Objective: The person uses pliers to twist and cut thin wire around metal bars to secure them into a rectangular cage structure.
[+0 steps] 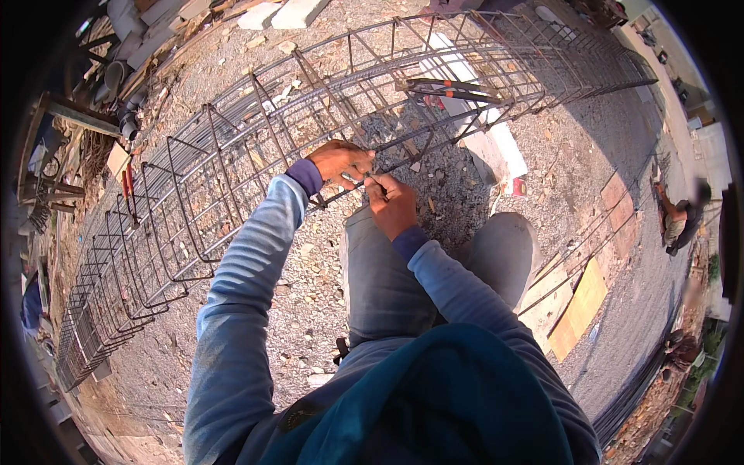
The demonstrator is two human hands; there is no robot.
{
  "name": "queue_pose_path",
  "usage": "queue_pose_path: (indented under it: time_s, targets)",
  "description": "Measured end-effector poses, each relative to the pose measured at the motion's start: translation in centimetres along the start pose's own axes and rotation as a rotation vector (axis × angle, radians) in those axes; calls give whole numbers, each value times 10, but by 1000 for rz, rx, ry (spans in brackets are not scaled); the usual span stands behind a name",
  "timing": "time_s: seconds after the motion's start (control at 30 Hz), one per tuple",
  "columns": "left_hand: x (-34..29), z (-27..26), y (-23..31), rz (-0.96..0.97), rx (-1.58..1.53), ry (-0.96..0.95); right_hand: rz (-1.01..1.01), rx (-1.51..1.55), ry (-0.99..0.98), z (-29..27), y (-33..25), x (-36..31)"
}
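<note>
A long rebar cage (260,116) of steel bars and square stirrups curves across the view in front of my knees. Both my hands meet at its near bar. My left hand (341,163) reaches over the bar from the left, its fingers curled and closed. Close beside it, my right hand (393,205) has thumb and fingers pinched together at the same bar. Whatever the fingertips hold is too small or hidden to make out. Pincers (453,89) with dark handles and orange marks lie across the top of the cage, beyond my hands to the right.
A red-handled tool (129,186) rests at the cage's left part. A white slab (504,143) lies under the cage. Boards (580,310) and thin rods are on the gravel at right. Another person (682,217) is at the far right; wooden framing (77,112) stands at left.
</note>
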State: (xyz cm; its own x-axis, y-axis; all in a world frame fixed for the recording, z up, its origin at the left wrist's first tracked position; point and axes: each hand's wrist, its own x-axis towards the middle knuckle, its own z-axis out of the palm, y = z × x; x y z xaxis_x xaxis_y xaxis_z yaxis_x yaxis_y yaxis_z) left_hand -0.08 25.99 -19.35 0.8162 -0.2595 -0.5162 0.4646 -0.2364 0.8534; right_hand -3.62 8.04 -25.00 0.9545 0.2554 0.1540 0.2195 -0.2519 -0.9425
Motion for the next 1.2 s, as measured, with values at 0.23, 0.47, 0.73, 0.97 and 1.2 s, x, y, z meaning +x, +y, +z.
queue_pose_path:
  time_s: [0.23,0.47,0.73,0.97,1.2]
  targets:
    - [25,-4,-31,773,1069,238,-193,-451,-209,-12,-62,44]
    - [11,4,-14,64,472,338,458,-57,-342,-54,-33,98]
    - [3,17,-11,82,403,466,844,708,-541,-27,-14,32]
    - [1,17,-11,27,353,474,752,704,-548,-35,-28,25]
    - [-5,19,1,36,333,452,-560,-458,-203,-56,-34,66]
